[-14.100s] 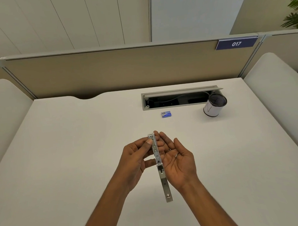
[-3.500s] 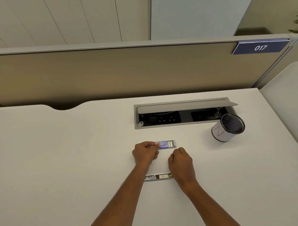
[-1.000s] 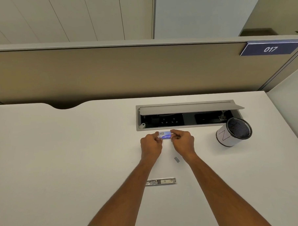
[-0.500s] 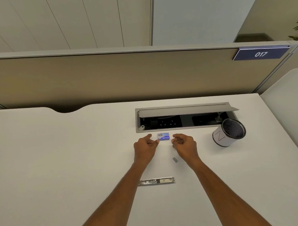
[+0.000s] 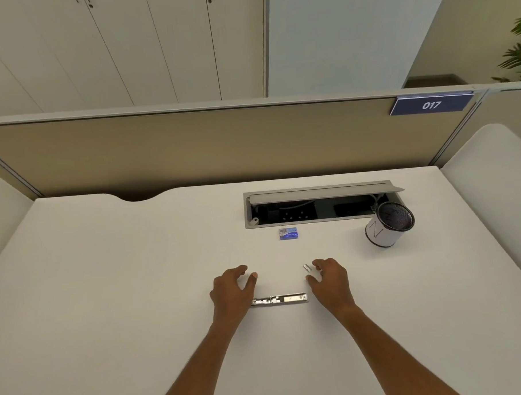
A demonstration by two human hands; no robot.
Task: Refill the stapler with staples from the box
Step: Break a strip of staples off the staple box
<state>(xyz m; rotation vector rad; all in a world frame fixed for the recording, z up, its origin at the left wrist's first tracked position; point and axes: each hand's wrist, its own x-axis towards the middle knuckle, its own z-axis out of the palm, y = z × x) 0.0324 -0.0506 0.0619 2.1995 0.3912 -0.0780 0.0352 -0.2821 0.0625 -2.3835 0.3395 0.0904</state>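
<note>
A slim metal stapler (image 5: 278,299) lies flat and crosswise on the white desk (image 5: 108,293), between my two wrists. My left hand (image 5: 232,288) hovers at its left end with fingers spread, holding nothing. My right hand (image 5: 328,281) is just beyond its right end, fingers apart, fingertips next to a small strip of staples (image 5: 307,267) lying on the desk. The little blue staple box (image 5: 289,233) sits closed farther back, in front of the cable tray.
An open grey cable tray (image 5: 319,205) is sunk into the desk behind the box. A white mesh pen cup (image 5: 387,224) stands to its right. A beige partition with a "017" sign (image 5: 431,104) closes the back.
Both hands have let go of the blue box and drawn back toward me, ending beside the stapler. The box stays by the tray; the staple strip still lies on the desk.
</note>
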